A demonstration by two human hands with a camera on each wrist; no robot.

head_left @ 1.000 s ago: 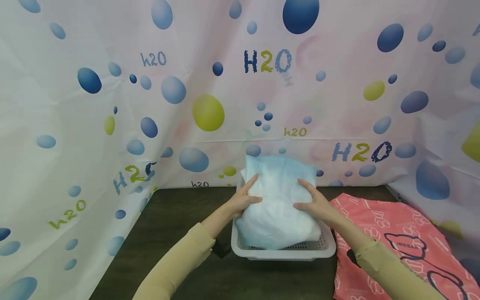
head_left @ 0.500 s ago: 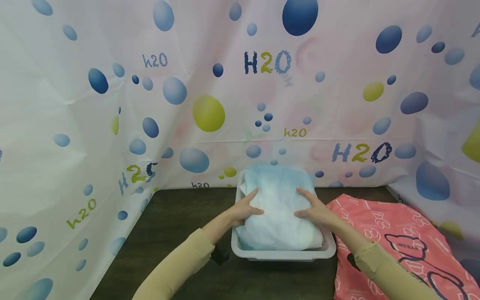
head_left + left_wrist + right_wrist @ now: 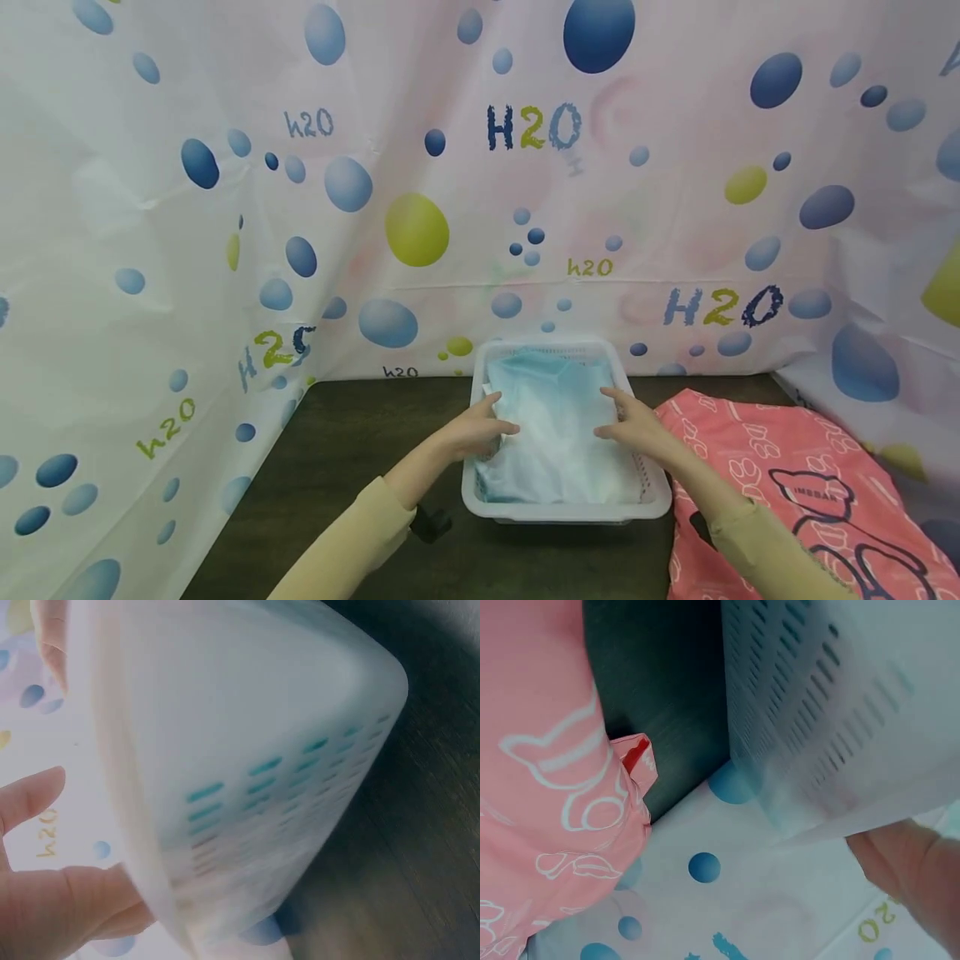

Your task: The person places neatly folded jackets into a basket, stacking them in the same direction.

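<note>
A folded pale blue and white cloth (image 3: 555, 433), which looks like a garment, lies inside a white plastic basket (image 3: 566, 510) with slotted walls. My left hand (image 3: 474, 429) is over the basket's left rim, thumb and fingers spread, at the cloth's left side. On the opposite side, my right hand (image 3: 637, 425) hovers over the right rim with its fingers parted too. In the left wrist view, the left hand (image 3: 64, 904) shows beside the outer basket wall (image 3: 247, 712). Only part of the right hand (image 3: 911, 870) appears in the right wrist view, below the basket rim.
A pink patterned bag or cloth (image 3: 772, 475) lies to the right of the basket on the dark wooden table (image 3: 352, 467). Behind and along the sides hangs a white sheet (image 3: 465, 183) printed with blue and green dots.
The cloth has gone down from above the back rim to lie flat in the basket. Both hands have lowered with it, and the left has drawn slightly outward from it.
</note>
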